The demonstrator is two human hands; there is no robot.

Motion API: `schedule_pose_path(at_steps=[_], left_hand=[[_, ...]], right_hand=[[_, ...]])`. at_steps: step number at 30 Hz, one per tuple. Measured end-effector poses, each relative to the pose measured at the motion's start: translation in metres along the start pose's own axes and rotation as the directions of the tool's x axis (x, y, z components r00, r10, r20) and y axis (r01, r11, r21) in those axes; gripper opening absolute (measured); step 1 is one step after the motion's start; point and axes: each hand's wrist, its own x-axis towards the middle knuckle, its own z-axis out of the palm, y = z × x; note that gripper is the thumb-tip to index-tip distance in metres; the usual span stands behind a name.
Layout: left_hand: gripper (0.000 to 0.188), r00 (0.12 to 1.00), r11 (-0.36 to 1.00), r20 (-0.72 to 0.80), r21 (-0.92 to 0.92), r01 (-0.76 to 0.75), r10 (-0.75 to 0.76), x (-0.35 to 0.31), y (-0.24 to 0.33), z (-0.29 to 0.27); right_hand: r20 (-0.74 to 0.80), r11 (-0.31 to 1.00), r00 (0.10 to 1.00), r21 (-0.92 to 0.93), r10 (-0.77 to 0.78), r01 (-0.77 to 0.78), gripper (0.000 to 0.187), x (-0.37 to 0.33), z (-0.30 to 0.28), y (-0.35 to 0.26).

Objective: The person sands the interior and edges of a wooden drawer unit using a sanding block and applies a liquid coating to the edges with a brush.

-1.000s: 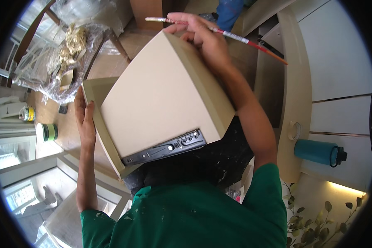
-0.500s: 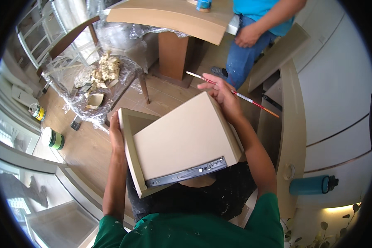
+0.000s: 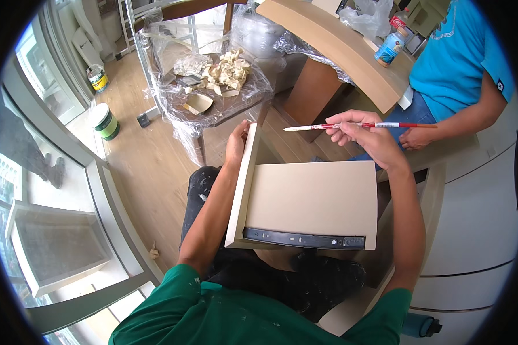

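A beige drawer (image 3: 313, 195) stands on its side over my lap, its front panel to the left. A dark metal drawer slide (image 3: 305, 238) runs along its near edge. My left hand (image 3: 236, 142) is closed on the far edge of the front panel. Beyond the drawer's far right corner, my right hand (image 3: 368, 135) pinches a thin paintbrush (image 3: 308, 127) with a red handle. Pale bristles point left, and the brush lies almost level. Under the drawer, part of my paint-spotted dark trousers shows.
A plastic-wrapped chair (image 3: 224, 118) ahead holds crumpled masking tape. Paint cans (image 3: 105, 122) stand on the floor at left, beside a window frame (image 3: 118, 215). A co-worker in a blue shirt (image 3: 452, 54) sits at right by a curved tabletop (image 3: 351, 52). A teal bottle (image 3: 418, 325) is lower right.
My view has swung, shifting the room. The drawer has gone from tilted to nearly level. My right hand has come away from its corner, and the brush has turned from slanting to almost level.
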Motion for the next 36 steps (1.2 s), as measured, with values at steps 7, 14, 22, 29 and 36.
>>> schedule_pose_path(at_steps=[7,14,22,29,36], left_hand=[[0.031,0.997,0.994,-0.039,0.088,-0.064,0.068,0.020,-0.012,-0.019],[0.031,0.995,0.975,-0.040,0.206,-0.079,0.089,0.020,-0.016,-0.009],[0.039,0.992,0.962,-0.016,0.242,0.128,-0.128,0.048,-0.006,0.034],[0.036,0.975,0.980,0.155,0.148,0.133,-0.156,0.091,-0.041,0.055],[0.032,0.982,0.946,0.184,0.313,-0.088,0.031,0.102,-0.045,0.055]], right_hand=[[0.218,0.978,0.976,0.205,-0.011,-0.035,0.041,0.052,-0.011,0.004],[0.110,0.731,0.987,0.682,-0.121,0.014,0.052,0.054,-0.045,0.126],[-0.013,0.777,0.978,0.605,-0.210,0.175,0.047,0.044,-0.049,0.125],[-0.072,0.697,0.977,0.690,-0.203,0.196,0.055,0.005,-0.050,0.136],[-0.054,0.835,0.985,0.524,-0.167,0.170,0.051,0.008,-0.057,0.096]])
